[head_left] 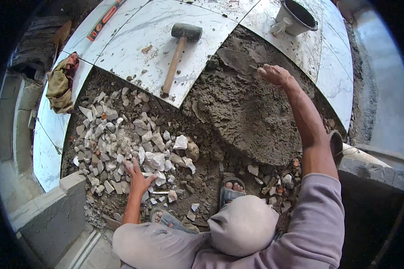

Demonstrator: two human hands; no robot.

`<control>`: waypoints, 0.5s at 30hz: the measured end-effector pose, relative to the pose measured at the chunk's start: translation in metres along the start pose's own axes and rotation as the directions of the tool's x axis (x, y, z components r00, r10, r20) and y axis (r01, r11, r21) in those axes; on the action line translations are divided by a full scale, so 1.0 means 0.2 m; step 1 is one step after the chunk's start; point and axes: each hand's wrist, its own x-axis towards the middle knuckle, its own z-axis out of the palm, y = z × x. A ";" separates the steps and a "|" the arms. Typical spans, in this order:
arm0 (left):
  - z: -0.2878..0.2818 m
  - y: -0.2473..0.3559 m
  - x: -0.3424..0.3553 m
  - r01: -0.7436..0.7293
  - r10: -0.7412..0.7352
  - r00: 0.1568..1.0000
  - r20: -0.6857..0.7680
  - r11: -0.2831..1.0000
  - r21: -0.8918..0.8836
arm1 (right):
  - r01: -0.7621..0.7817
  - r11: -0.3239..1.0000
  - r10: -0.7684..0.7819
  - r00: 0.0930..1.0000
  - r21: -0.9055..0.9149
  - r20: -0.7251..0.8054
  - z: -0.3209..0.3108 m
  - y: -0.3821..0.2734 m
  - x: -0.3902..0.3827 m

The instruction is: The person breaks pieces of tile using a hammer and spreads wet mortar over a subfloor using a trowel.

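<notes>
My left hand (138, 178) rests on a heap of broken stones (121, 139), its fingers spread and nothing gripped. Pale, larger chunks lie just beyond its fingertips. Farther off, to the right, my right hand (276, 75) is closed above a bed of wet grey mortar (251, 116). A mortar-coated trowel (237, 61) extends leftward from its fingers, the blade flat against the mortar; its handle is hidden by the hand. The mortar shows a rough, lumpy surface between the marbled white tiles (139, 54) and my feet.
A rubber mallet (176, 54) lies on the tiles, near a spirit level (104, 20). At the far right stands a bucket (295, 19) with a pale cup (280, 28) beside it. A crumpled cloth (62, 83) lies left. Low block walls (54, 215) border both near sides.
</notes>
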 end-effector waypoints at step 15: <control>0.03 -0.06 0.01 -0.097 0.097 0.991 -0.094 0.995 0.005 | -0.350 0.533 -0.136 0.863 0.770 0.486 0.28 -0.64 -0.47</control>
